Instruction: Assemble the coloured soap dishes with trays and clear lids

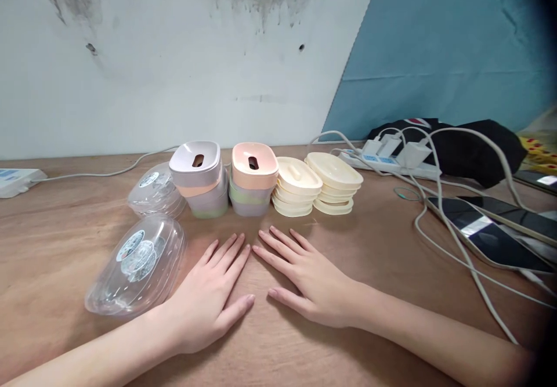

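Note:
My left hand (213, 294) lies flat on the wooden table (270, 352), fingers spread and holding nothing. Opposite it, my right hand (308, 279) also rests flat with its fingers apart. Just left of my left hand is a stack of clear plastic lids (161, 271) with round stickers; another clear stack (152, 192) sits behind it. Beyond my fingertips stand two nested stacks of boxes with slotted tops, one topped by a lilac box (195, 158), the other by a peach box (255, 158). To their right are two piles of cream frames or lids (298, 175), (334, 172).
At the right, a white power strip (391, 163) carries several chargers, with white cables (452, 242) trailing across the table to phones (487, 233). A black bag (487, 143) lies behind. Another power strip (20, 182) is at the far left. A white wall (187, 68) stands behind.

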Motion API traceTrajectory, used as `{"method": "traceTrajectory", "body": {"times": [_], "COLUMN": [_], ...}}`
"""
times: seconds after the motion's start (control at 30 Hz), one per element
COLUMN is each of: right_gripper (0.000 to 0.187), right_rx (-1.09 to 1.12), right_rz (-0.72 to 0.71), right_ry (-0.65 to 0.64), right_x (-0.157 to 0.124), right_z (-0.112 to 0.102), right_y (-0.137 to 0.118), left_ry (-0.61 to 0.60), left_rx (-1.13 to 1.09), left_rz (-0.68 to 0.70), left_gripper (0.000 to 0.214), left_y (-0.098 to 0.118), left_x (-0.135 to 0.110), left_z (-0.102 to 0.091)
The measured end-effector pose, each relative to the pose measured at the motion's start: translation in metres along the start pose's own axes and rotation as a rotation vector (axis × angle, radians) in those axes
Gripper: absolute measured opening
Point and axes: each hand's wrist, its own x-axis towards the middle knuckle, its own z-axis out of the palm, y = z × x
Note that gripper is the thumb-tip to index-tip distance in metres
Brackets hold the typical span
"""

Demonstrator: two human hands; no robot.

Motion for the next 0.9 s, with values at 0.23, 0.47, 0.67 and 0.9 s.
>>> {"method": "traceTrajectory", "body": {"times": [0.23,0.47,0.67,0.9], "right_gripper": [0.064,0.062,0.062,0.058], "right_rx": [-0.003,-0.031,-0.038,-0.04], "right_rz": [-0.002,0.013,-0.004,-0.003], "right_ry": [0.016,-0.007,-0.051,-0.06], "right_x": [0.0001,-0.0016,-0.0014,-0.0017], "right_z": [0.0022,0.0005,-0.0005,0.0009], "right_y": [0.0015,0.0015,0.0024,0.0051], "left_ry": [-0.021,-0.025,-0.028,-0.01], "left_rx": [-0.01,-0.01,-0.032,-0.051], "left_rz": [0.013,0.016,0.011,0.023], "left_gripper": [0.067,0.067,0.066,0.066], "left_y": [-0.0025,-0.0029,-0.0038,-0.0049], "left_x": [-0.0003,-0.0005,0.0001,-0.0006], "left_z": [-0.0012,-0.0016,-0.001,0.0011]}}
